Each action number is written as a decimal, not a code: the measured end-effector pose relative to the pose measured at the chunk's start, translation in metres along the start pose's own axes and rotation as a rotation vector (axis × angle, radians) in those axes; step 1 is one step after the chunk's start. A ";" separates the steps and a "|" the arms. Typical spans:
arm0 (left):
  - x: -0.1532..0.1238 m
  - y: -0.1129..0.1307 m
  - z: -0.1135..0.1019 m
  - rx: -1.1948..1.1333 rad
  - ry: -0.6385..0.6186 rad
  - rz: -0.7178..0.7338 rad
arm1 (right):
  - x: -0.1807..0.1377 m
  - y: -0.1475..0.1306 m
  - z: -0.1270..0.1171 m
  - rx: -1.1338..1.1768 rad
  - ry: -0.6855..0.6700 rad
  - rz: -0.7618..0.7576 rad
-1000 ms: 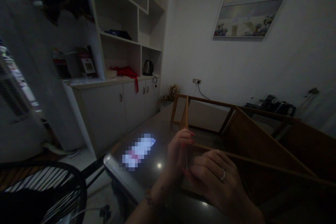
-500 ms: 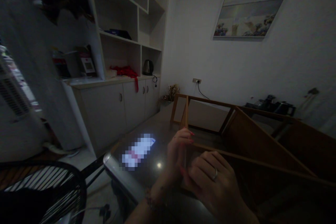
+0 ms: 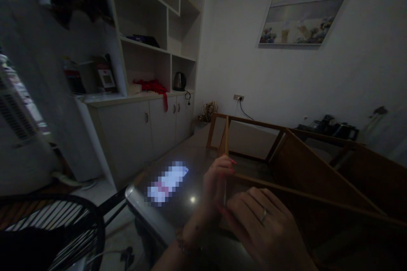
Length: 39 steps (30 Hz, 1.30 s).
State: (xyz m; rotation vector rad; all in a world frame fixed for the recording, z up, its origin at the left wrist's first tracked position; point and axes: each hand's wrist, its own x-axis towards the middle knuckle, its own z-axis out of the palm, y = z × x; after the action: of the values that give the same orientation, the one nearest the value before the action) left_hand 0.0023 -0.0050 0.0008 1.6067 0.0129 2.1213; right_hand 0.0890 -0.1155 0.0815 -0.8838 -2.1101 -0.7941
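Observation:
My left hand [image 3: 215,186], with a bracelet [image 3: 183,240] at its wrist, is raised over the glossy table [image 3: 181,214], its fingers bent. Close on its right is my right hand [image 3: 265,224], back toward me, with a ring [image 3: 263,214] on one finger and the fingers curled. A thin pale edge [image 3: 225,192] shows between the two hands; what it belongs to is too dark to make out. Left of the hands a phone [image 3: 167,184] lies on the table with its screen lit and blurred. Just beyond the hands is a brown wooden frame [image 3: 318,167] with panels.
A round black wire-backed chair [image 3: 98,224] stands at lower left. Along the left wall runs a white cabinet [image 3: 127,135] with shelves, holding a kettle [image 3: 179,81] and red cloth [image 3: 152,86]. Dark appliances [image 3: 343,130] sit behind the frame. A cord runs from the wall socket [image 3: 239,98].
My right hand has shifted slightly right and down, its fingers turning a little. My left hand has barely moved. The phone and the wooden frame are where they were.

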 end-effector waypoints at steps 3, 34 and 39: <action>-0.001 0.000 -0.001 0.003 -0.021 -0.010 | -0.001 0.001 -0.005 0.020 -0.041 -0.009; -0.004 -0.002 0.000 0.018 0.028 -0.040 | -0.009 -0.002 0.024 0.056 0.222 0.024; -0.004 -0.005 0.002 -0.021 0.057 -0.006 | -0.008 -0.002 0.024 0.041 0.217 0.019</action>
State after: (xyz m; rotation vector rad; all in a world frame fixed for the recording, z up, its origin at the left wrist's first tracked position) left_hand 0.0063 -0.0027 -0.0033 1.5324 0.0138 2.1551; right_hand 0.0834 -0.1019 0.0612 -0.7589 -1.9182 -0.7962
